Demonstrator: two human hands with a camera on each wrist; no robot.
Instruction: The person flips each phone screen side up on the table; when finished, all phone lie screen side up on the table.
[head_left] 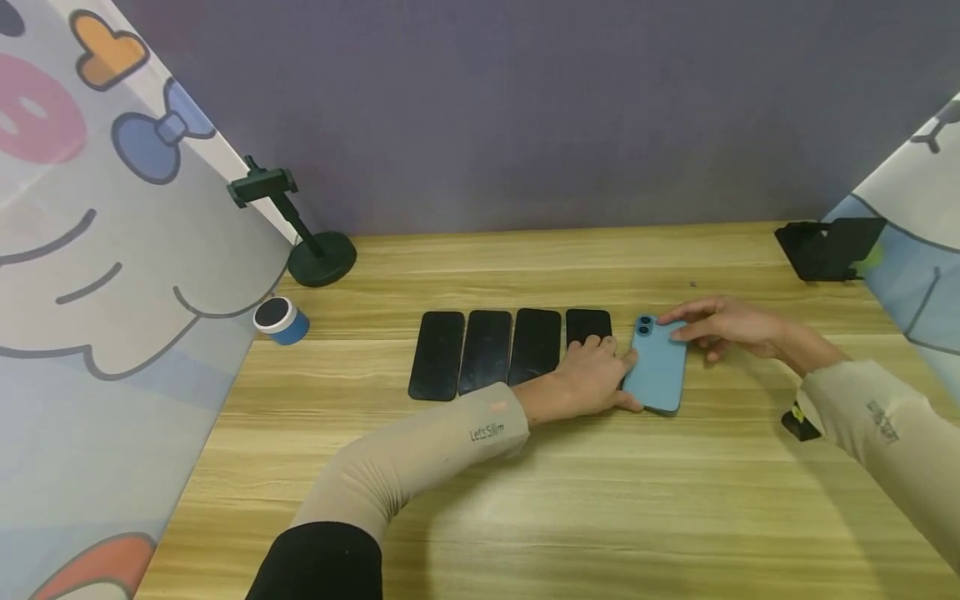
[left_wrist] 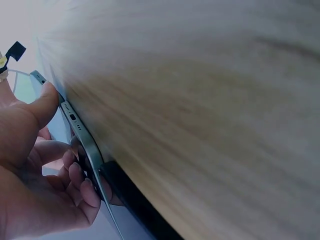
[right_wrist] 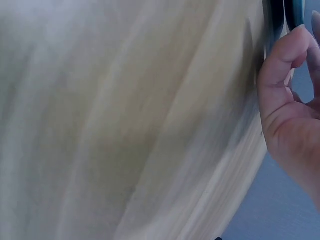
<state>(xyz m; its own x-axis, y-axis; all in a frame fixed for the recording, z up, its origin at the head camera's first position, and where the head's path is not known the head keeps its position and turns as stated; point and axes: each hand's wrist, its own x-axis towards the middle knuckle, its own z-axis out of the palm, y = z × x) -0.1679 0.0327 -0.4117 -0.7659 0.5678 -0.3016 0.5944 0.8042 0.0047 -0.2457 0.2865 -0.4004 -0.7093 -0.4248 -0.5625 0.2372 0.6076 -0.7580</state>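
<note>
A light blue smartphone (head_left: 654, 367) lies back up at the right end of a row, its two camera lenses at the upper left corner. My left hand (head_left: 585, 379) rests over a dark-screened phone (head_left: 588, 321) beside it, hiding its lower part, with thumb and index finger at the blue phone's left edge. In the left wrist view, that thumb lies by the bottom edges of the phones. My right hand (head_left: 723, 327) touches the blue phone's upper right corner with its thumb and index finger. The right wrist view shows the bent thumb (right_wrist: 285, 55) against the phone's edge.
Three more phones (head_left: 486, 350) lie screen up to the left in the row. A dark green stand (head_left: 322, 258) and a blue jar with a white rim (head_left: 291, 327) stand at the left. A black stand (head_left: 832, 248) is at the back right, near a small black object (head_left: 799, 423).
</note>
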